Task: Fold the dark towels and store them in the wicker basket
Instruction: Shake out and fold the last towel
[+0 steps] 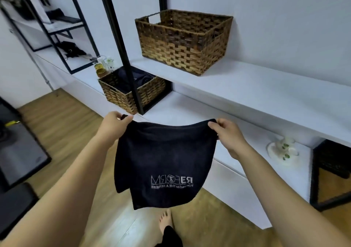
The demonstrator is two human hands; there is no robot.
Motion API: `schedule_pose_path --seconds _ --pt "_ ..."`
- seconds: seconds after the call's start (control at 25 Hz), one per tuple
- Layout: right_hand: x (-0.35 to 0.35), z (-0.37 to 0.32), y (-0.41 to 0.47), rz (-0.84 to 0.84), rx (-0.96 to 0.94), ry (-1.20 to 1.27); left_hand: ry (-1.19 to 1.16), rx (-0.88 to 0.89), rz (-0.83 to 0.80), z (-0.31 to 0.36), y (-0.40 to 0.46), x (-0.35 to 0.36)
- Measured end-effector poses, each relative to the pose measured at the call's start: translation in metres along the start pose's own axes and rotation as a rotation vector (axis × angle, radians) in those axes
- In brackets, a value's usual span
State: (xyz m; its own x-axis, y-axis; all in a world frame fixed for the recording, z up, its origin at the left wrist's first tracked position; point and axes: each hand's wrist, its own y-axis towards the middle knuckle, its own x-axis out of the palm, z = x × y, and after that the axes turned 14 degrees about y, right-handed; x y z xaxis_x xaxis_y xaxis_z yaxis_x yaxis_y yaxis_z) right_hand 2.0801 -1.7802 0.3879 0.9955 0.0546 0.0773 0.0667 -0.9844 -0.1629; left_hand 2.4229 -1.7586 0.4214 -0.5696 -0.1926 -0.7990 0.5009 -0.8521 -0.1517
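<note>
The white shelf (247, 87) runs wide beyond the fingers, and its lower ledge (190, 110) has its front edge just behind them. On the shelf, well above and past the fingers, the big wicker basket (182, 42) stands open at the top; a smaller wicker basket (121, 95) with dark cloth inside sits beyond the left fingers, partly behind a black frame post (121, 47). The dark towel (163, 157) hangs in the air in front of the ledge, already doubled I think, with its printed logo low down. The left hand (114, 125) pinches its top left corner and the right hand (226, 134) pinches the top right corner, fingers curled on the cloth. The folding step seems to be in hand; next the corners should come together for one more fold. Below the fingers there is free room above the wooden floor (76, 133).
</note>
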Motion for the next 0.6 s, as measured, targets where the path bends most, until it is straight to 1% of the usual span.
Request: schedule_pose_path --seconds 0.04,0.08,0.12,0.16,0.2,0.24,0.28,0.36,0.4,0.48,0.6 --pt "0.007 -0.008 -0.002 -0.027 -0.044 -0.007 0.19 0.034 0.027 0.006 -0.005 -0.007" --pt "0.014 -0.015 -0.004 -0.052 -0.091 -0.028 0.334 0.115 0.038 0.014 -0.011 -0.011" --pt "0.022 -0.022 -0.005 -0.075 -0.137 -0.06 0.414 0.247 0.027 0.026 -0.02 -0.011" --pt "0.029 -0.029 -0.006 -0.104 -0.18 -0.099 0.423 0.401 -0.034 0.041 -0.031 -0.008" --pt "0.036 -0.034 -0.007 -0.141 -0.212 -0.121 0.386 0.535 -0.138 0.058 -0.047 0.0" --pt "0.042 -0.039 -0.009 -0.182 -0.247 -0.14 0.341 0.631 -0.237 0.073 -0.061 0.011" --pt "0.047 -0.042 -0.012 -0.21 -0.28 -0.163 0.313 0.703 -0.283 0.085 -0.071 0.026" --pt "0.048 -0.05 -0.016 -0.225 -0.36 -0.203 0.266 0.805 -0.226 0.102 -0.078 0.045" --pt "0.045 -0.052 -0.018 -0.223 -0.38 -0.2 0.201 0.835 -0.222 0.106 -0.077 0.047" --pt "0.028 -0.052 -0.018 -0.235 -0.376 -0.177 0.061 0.839 -0.303 0.111 -0.07 0.044" --pt "0.0 -0.044 -0.015 -0.306 -0.261 -0.228 -0.107 0.866 -0.357 0.126 -0.066 0.036"
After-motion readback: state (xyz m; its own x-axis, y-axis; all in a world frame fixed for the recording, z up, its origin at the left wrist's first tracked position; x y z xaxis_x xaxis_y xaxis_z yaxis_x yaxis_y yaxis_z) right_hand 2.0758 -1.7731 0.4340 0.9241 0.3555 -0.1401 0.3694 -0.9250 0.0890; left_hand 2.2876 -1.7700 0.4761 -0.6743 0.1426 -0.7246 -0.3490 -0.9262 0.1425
